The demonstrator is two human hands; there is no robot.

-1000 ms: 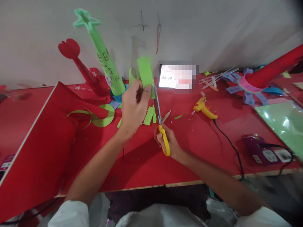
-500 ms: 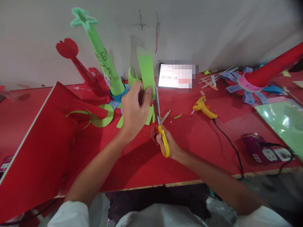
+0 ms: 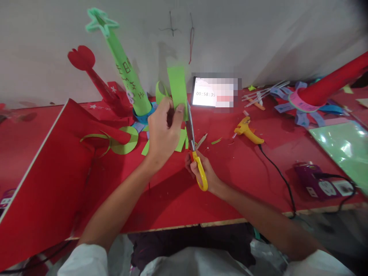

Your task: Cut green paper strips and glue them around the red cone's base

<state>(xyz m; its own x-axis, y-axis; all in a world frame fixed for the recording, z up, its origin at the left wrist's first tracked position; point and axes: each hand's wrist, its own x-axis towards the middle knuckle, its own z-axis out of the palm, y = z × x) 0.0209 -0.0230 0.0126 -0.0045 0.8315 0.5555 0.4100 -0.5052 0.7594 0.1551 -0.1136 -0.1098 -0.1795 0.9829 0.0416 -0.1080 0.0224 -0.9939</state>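
My left hand (image 3: 164, 132) pinches a strip of light green paper (image 3: 177, 86) between thumb and fingers and holds it upright above the table. My right hand (image 3: 204, 170) is wrapped round the yellow and red handles of a pair of scissors (image 3: 202, 172). The metal blades point up and lie along the strip's lower right edge; whether they are parted is hard to see. Behind the left hand stands a curled green paper piece (image 3: 161, 90). Cut green paper pieces (image 3: 181, 141) lie beneath, partly hidden by that hand.
On the red table (image 3: 172, 207), a yellow glue gun (image 3: 247, 131) with a black cord lies right of the scissors. A lit phone (image 3: 204, 94) leans at the wall. A green paper tube (image 3: 125, 73) and a red board (image 3: 48, 172) stand left. A purple power socket block (image 3: 313, 182) sits right.
The scissors and my right hand have shifted very slightly to the right. My left hand keeps the green strip in nearly the same place.
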